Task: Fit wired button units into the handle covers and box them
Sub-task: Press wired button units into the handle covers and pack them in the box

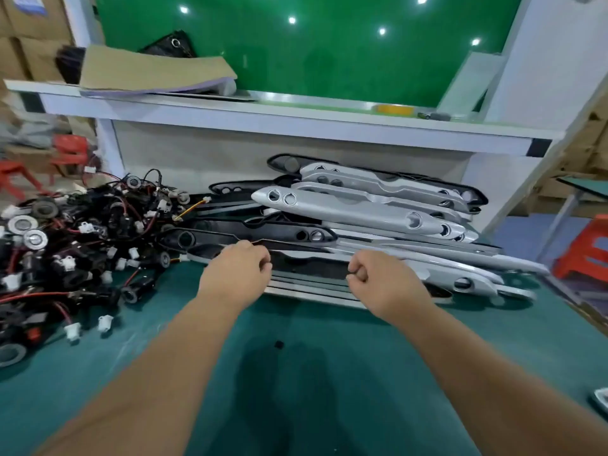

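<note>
A heap of silver and black handle covers (362, 212) lies stacked at the back of the green table (296, 373), each with round holes near its ends. One black cover (250, 233) lies lowest at the front left of the heap. To the left sprawls a tangle of wired button units (82, 232) with red and black wires and white plugs. My left hand (237, 274) hovers at the front edge of the heap, fingers curled, nothing visible in it. My right hand (381, 278) is a loose fist over the front covers, also with nothing visible in it.
A white shelf (263, 116) runs above the heap, carrying cardboard sheets (148, 70) and a yellow tape roll (393, 109). A small black bit (279, 344) lies on the mat between my forearms. A red stool (585, 248) stands off the table's right side.
</note>
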Demonstrator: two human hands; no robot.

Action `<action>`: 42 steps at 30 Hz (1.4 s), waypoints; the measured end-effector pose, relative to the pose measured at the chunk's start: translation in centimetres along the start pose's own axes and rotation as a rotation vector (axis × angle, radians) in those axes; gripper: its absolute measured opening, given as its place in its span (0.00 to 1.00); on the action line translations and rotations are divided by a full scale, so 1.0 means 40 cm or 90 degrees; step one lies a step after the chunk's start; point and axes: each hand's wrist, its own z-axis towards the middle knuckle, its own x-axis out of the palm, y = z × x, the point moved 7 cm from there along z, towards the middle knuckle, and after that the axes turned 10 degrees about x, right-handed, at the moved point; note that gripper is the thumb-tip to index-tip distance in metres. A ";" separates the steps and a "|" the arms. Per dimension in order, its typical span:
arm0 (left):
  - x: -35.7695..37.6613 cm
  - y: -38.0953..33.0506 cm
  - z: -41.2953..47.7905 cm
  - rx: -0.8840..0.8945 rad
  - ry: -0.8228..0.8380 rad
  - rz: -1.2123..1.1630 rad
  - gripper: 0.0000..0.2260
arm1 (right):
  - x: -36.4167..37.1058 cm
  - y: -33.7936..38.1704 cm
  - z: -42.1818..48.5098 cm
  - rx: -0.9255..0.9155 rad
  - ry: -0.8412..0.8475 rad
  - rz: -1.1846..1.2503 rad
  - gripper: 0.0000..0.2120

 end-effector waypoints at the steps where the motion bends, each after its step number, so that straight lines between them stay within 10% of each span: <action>1: 0.025 0.006 0.000 -0.001 0.032 0.033 0.13 | 0.014 -0.005 0.008 -0.002 0.004 -0.053 0.08; 8: 0.140 0.038 0.005 0.017 0.056 0.117 0.15 | 0.092 -0.061 0.049 -0.057 -0.002 -0.293 0.16; 16: 0.106 0.023 0.040 0.027 0.000 0.101 0.09 | 0.056 -0.059 0.060 -0.048 -0.042 -0.163 0.09; 22: -0.070 -0.055 0.006 0.094 -0.180 0.042 0.10 | -0.121 0.007 -0.029 -0.222 -0.310 -0.150 0.10; 27: -0.229 -0.126 -0.108 0.223 -0.227 0.076 0.22 | -0.229 0.005 -0.124 -0.239 -0.339 -0.130 0.17; 31: -0.268 -0.071 -0.212 0.226 -0.154 0.190 0.33 | -0.256 -0.059 -0.174 -0.156 -0.177 -0.141 0.09; 35: -0.245 0.000 -0.312 0.181 -0.121 0.170 0.36 | -0.187 -0.211 -0.191 0.132 0.163 0.120 0.22; 42: -0.112 0.079 -0.402 -0.101 -0.099 -0.513 0.30 | -0.095 -0.261 -0.228 0.102 0.194 0.011 0.21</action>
